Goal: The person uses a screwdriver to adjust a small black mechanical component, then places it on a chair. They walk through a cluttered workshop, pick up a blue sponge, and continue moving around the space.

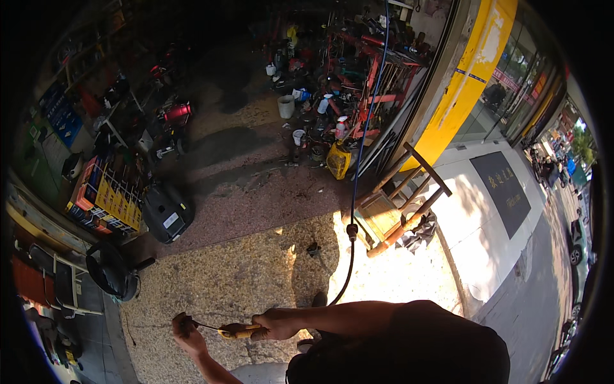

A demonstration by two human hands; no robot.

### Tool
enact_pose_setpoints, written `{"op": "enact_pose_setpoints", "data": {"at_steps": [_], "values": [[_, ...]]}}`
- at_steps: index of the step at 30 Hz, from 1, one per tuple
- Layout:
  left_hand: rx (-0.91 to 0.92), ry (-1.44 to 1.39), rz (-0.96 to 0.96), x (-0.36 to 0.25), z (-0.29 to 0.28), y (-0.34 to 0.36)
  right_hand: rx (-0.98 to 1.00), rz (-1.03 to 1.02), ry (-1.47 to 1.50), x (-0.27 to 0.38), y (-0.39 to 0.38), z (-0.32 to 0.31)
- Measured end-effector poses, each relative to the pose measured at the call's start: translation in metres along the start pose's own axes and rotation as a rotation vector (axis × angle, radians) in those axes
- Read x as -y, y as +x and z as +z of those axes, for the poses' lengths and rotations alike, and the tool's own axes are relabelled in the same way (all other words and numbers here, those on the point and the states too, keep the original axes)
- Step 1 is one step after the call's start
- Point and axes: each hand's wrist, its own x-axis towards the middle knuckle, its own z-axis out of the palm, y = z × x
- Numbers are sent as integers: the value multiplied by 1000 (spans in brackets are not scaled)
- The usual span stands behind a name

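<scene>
My left hand (191, 339) is at the lower middle, closed round a small dark piece (185, 322) at the end of a thin rod (206, 326). My right hand (275, 323) grips a yellow-handled tool (236, 330) from which the rod extends toward my left hand. Both arms are held over the sunlit speckled pavement (179, 278). A dark hose (350, 269) with a connector (352, 232) hangs down beside my right arm. Its lower end is hidden behind that arm.
A wooden chair (385, 244) stands on the right, before a yellow door frame (466, 77). A black seat (109, 269), black bin-like item (165, 214) and boxes (125, 208) stand left. Ahead is a cluttered workshop with a red rack (374, 96).
</scene>
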Motion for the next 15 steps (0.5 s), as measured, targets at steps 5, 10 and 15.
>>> {"op": "enact_pose_setpoints", "data": {"at_steps": [5, 10, 15], "values": [[-39, -245, -281, -33, 80, 46, -91, 67, 171, -33, -9, -39], [6, -724, -707, -56, 162, 95, -179, 132, 197, -62, -22, -71], [152, -937, -817, -57, 237, 140, -347, 153, 183, -84, -29, -104]]}}
